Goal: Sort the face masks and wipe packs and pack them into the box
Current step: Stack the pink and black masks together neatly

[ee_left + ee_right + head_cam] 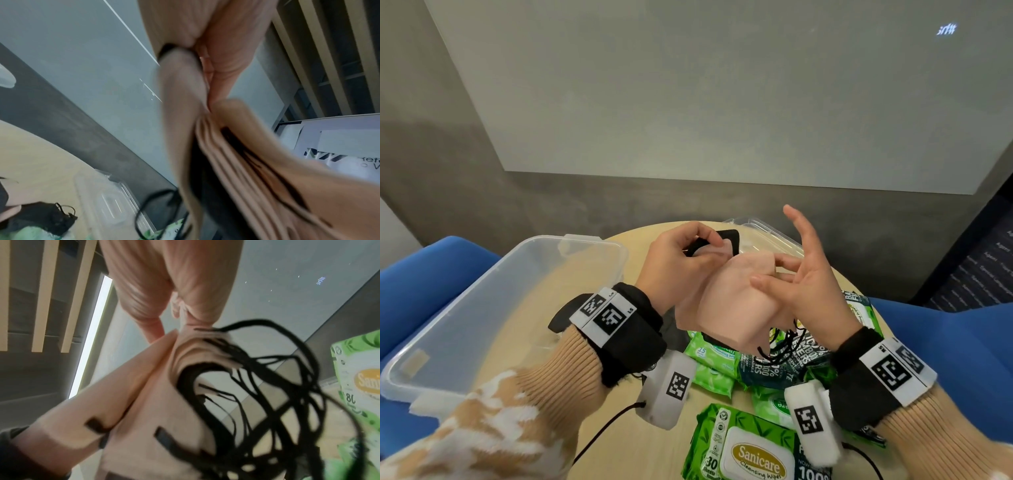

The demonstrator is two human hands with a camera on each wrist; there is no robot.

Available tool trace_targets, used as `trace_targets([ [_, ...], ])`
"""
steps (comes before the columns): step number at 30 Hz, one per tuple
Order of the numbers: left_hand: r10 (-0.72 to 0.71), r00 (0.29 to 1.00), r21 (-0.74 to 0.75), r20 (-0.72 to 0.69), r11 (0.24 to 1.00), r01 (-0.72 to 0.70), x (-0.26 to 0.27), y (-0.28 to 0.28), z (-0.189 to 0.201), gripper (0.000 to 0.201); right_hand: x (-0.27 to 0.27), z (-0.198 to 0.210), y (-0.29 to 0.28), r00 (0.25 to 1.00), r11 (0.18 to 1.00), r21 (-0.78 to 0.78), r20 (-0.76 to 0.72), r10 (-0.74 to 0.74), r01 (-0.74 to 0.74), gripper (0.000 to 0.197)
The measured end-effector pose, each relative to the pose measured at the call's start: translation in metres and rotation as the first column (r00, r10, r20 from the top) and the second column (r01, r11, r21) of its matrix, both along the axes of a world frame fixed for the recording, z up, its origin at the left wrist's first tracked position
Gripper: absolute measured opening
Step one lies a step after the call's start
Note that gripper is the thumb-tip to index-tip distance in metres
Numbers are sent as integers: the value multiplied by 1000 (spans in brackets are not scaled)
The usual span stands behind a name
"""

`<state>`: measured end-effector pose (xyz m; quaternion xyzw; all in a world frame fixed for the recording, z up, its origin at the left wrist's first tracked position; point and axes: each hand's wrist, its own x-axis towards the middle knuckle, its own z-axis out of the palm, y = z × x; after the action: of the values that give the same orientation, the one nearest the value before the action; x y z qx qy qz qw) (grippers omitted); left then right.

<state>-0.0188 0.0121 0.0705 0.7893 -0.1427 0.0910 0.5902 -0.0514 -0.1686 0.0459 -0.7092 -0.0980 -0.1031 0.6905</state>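
Fingers of both hands pinch pink mask stack [726, 301]; only right wrist cam shows black ear-loop tangle [267, 386] underneath.

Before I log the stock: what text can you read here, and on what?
"Sanicare Cleansing Wipes", "30": large green wipe pack.
"15": small green wipe pack.
"100": dark wipe pack; its other print is blurred.
Blue marks on wall screen: unreadable.
Wrist band codes: no words.
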Motion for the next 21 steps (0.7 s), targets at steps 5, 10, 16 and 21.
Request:
trace_targets([
  [5, 22, 1000, 85, -8, 996, -22, 9, 19, 5, 22, 3, -1, -12, 997, 991, -112, 49, -65, 70, 53],
  [10, -104, 994, 189, -28, 976, 107, 6, 27, 21, 12, 10, -4, -15, 990, 972, -191, 10, -141, 140, 69],
  [16, -419, 880, 254, -225, 847, 468, -2, 23, 34, 11, 11, -4, -7, 999, 984, -172, -10, -48, 45, 52],
  [21, -352, 889, 127, -294, 907, 402, -8, 8, 21, 11, 8, -2, 1, 997, 997, -62, -51, 50, -54, 30],
])
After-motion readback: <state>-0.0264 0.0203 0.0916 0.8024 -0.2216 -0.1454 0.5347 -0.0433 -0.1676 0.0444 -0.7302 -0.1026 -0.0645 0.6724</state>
